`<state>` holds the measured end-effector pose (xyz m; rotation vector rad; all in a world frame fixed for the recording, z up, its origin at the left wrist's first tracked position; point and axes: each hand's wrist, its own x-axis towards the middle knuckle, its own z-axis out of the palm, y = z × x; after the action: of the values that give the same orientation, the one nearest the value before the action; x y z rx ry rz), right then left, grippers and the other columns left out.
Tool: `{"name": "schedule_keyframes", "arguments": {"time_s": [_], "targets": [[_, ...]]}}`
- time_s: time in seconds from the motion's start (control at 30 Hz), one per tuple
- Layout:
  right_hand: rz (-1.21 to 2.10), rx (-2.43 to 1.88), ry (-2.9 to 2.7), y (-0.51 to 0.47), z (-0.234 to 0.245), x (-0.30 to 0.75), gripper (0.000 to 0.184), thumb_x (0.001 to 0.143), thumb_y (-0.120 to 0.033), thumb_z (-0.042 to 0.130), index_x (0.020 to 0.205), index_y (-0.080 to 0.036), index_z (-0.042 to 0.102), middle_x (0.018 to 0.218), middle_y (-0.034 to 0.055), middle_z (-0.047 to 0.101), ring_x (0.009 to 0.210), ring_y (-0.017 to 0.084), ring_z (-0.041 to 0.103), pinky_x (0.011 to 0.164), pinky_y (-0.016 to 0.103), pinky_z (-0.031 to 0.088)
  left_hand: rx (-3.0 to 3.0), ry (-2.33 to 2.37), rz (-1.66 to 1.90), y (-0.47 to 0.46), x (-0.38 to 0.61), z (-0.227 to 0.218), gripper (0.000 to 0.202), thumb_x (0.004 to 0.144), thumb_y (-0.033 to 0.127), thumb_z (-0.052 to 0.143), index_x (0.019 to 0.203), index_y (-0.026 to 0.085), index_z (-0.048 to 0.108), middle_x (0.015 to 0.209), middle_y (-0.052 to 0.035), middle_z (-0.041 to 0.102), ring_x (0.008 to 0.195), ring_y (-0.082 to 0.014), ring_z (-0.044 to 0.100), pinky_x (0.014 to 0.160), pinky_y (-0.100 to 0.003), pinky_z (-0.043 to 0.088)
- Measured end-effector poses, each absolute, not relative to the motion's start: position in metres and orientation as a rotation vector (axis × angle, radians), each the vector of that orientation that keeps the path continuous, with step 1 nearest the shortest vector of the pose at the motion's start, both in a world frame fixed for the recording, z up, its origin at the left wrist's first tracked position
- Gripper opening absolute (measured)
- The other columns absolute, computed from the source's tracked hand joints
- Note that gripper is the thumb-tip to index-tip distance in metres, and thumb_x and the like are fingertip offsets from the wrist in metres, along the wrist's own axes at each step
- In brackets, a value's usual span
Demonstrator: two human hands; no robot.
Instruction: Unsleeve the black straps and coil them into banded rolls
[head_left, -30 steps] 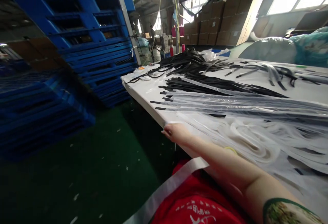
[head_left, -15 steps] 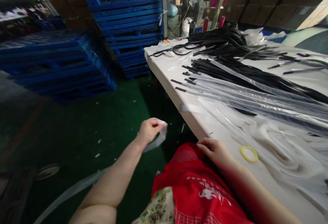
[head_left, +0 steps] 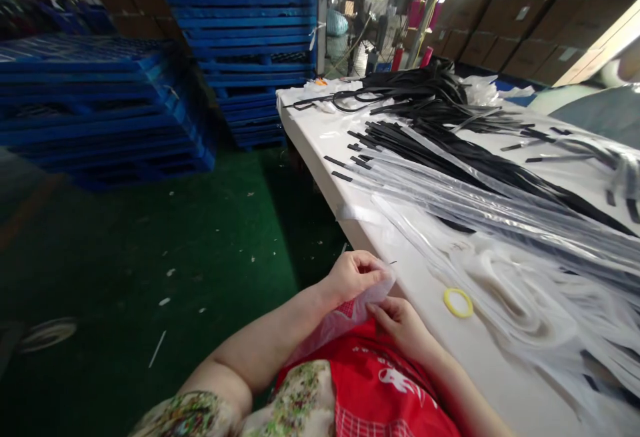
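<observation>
My left hand (head_left: 356, 275) is closed in a pinch on the top end of a long clear plastic sleeve (head_left: 336, 320) that hangs down over my red apron. My right hand (head_left: 400, 323) sits just below and to the right, its fingers curled against the same sleeve, at the near edge of the white table (head_left: 320, 157). A yellow ring (head_left: 458, 302) lies on the table a little to the right of both hands. Further right, a heap of clear plastic sleeves (head_left: 520, 290) is spread over the table.
Black strips (head_left: 450, 137) lie in bundles across the far part of the table. Stacked blue pallets (head_left: 240, 43) stand to the left and behind. Green floor (head_left: 200, 243) with scraps lies left of the table. Cardboard boxes (head_left: 505, 30) are stacked at the back.
My left hand has swung from out over the floor to the table edge, bringing the clear sleeve up. My right hand has drawn back slightly to meet it.
</observation>
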<state>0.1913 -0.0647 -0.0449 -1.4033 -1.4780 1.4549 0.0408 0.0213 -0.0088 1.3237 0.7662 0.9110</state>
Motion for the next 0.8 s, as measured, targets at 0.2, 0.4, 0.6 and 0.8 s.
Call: {"name": "schedule_keyframes", "arguments": {"time_s": [0.2, 0.4, 0.6, 0.8], "targets": [[1.331, -1.364, -1.428, -0.062, -0.040, 0.192, 0.040, 0.086, -0.055, 0.062, 0.085, -0.016, 0.070, 0.078, 0.0043, 0.068, 0.070, 0.018, 0.058, 0.065, 0.028, 0.048, 1.030, 0.758, 0.819, 0.012, 0.049, -0.002, 0.041, 0.054, 0.040, 0.091, 0.061, 0.012, 0.062, 0.061, -0.0006, 0.059, 0.055, -0.0095, 0.052, 0.053, -0.022, 0.039], [1.273, -1.388, -1.318, -0.063, -0.052, 0.194, 0.051, 0.086, -0.063, 0.056, 0.072, -0.015, 0.066, 0.059, -0.0004, 0.056, 0.054, 0.012, 0.047, 0.053, 0.025, 0.041, 1.048, 0.594, 0.623, 0.011, 0.050, -0.006, 0.052, 0.061, 0.048, 0.087, 0.096, 0.012, 0.072, 0.085, -0.0075, 0.069, 0.075, -0.0154, 0.062, 0.068, -0.025, 0.047], [1.401, -1.347, -1.342, -0.064, -0.051, 0.202, 0.038, 0.089, -0.050, 0.059, 0.091, -0.014, 0.070, 0.088, 0.0061, 0.071, 0.078, 0.020, 0.062, 0.073, 0.031, 0.051, 1.262, 0.697, 0.675, 0.022, 0.062, -0.026, 0.041, 0.071, 0.051, 0.079, 0.076, 0.012, 0.073, 0.086, -0.0098, 0.070, 0.082, -0.0189, 0.064, 0.074, -0.027, 0.049], [1.197, -1.648, -1.348, -0.079, -0.053, 0.245, 0.035, 0.089, -0.048, 0.055, 0.096, -0.017, 0.070, 0.086, 0.0049, 0.072, 0.081, 0.022, 0.065, 0.077, 0.032, 0.052, 1.161, 0.715, 0.619, 0.037, 0.093, -0.048, 0.052, 0.082, 0.066, 0.057, 0.091, 0.015, 0.060, 0.053, 0.0056, 0.050, 0.047, -0.0115, 0.054, 0.051, -0.023, 0.047]]}}
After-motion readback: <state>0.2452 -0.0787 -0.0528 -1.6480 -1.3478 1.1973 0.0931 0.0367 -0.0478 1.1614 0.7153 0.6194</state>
